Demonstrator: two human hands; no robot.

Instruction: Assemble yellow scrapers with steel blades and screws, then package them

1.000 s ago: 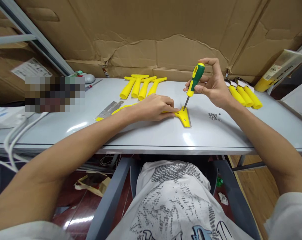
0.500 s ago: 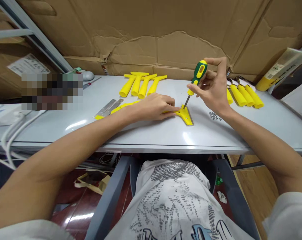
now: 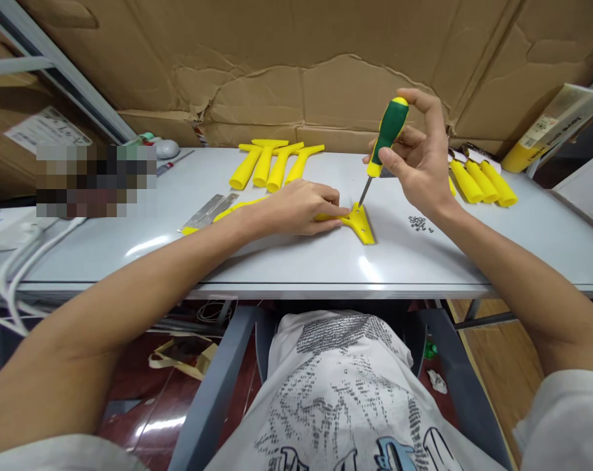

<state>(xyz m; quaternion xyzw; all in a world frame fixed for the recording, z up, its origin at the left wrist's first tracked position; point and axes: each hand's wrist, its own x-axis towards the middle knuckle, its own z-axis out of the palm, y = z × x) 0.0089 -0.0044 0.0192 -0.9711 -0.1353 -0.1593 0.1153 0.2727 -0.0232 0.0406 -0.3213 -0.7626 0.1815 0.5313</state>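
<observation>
My left hand (image 3: 306, 208) is closed around the handle of a yellow scraper (image 3: 360, 226) and holds it flat on the table. A thin metal blade edge shows along the scraper's wide head, which has small screw holes or screws in it. In my right hand (image 3: 421, 157) is a green and yellow screwdriver (image 3: 389, 134), gripped by thumb and fingers. It tilts, with its tip down at the upper screw spot of the scraper head. Small screws (image 3: 417, 223) lie in a loose pile on the table, left of my right forearm.
Several yellow scraper bodies (image 3: 275, 171) lie behind my left hand. Metal blades (image 3: 208, 212) rest left of it. Yellow handles (image 3: 483, 183) and a yellow-and-clear box (image 3: 554, 131) are at the right. Cardboard (image 3: 257, 98) stands along the table's back; white cables (image 3: 16, 275) hang left.
The screwdriver's handle has turned in my right hand, and its fingers have shifted their grip. My left hand stays on the scraper. The whole view has moved slightly.
</observation>
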